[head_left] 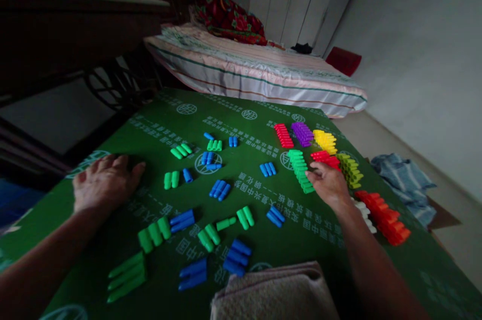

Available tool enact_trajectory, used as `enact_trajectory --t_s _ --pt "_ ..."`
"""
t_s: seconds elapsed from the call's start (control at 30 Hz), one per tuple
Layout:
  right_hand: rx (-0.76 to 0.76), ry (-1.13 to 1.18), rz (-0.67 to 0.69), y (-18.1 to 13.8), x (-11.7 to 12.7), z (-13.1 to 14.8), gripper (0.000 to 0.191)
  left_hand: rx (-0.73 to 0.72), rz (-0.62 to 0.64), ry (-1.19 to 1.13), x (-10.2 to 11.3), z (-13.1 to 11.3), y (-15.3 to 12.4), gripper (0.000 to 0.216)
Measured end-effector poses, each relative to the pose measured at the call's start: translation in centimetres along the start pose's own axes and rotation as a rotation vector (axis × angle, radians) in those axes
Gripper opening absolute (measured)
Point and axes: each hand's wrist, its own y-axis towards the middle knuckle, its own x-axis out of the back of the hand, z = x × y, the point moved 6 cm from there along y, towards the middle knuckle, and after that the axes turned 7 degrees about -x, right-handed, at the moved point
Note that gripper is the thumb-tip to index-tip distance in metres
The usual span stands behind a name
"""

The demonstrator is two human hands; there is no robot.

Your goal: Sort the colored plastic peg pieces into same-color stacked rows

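My left hand (107,184) rests flat on the left side of the green printed board, fingers spread, holding nothing. Over on the right, my right hand (329,182) reaches across the board with its fingers a little apart. Its thumb side is at the right edge of a long row of green bullet-shaped plastic pieces (300,170), and appears to touch it. A red row (324,159) lies just beyond the fingertips, partly hidden by them. Between my hands lie small blue clusters (219,189) and green clusters (171,179) of the same pieces, scattered in ones, twos and threes.
Stacked groups in red (283,135), purple (302,134), yellow (325,141), yellow-green (349,170), white (364,214) and orange-red (383,215) line the right side. A folded cloth (274,295) is at the near edge. A bed (256,71) stands behind the board (233,164).
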Motion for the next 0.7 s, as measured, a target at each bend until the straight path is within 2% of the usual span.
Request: enact_trajectory --t_s 0.2,0.37,0.7 --pt "0.187 0.154 0.147 -5.5 -2.1 2.3 0.033 -0.03 -0.06 -0.051 0.3 -0.2 -0.8 0.069" --pt "0.322 0.142 0.228 -9.4 -3.9 3.6 0.034 -0.032 -0.097 -0.033 0.0 -0.2 -1.2 0.066" --pt "0.543 -0.05 0.084 -13.0 -4.9 3.8 0.025 -0.011 -0.131 -0.04 -0.5 0.3 -1.3 0.062"
